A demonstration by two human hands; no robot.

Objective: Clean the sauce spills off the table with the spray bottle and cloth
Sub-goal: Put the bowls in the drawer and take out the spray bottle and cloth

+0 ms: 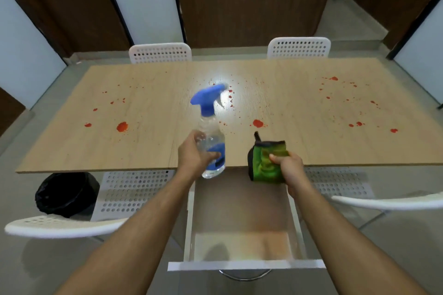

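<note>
Table [299, 151] is carrying red spills [122, 126] left, centre and right, all unwiped; a drawer [239, 223] is standing open beneath. Left hand [194, 155] is gripping the bottle [212, 141] low, nozzle forward; right hand [286, 166] is clenching the cloth [266, 165]. Advised: shifting fingers to the trigger, misting each patch, then wiping

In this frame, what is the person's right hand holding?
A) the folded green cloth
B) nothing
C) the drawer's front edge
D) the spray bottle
A: the right hand grips the folded green cloth above the table's near edge, while the left hand holds the spray bottle.
</note>
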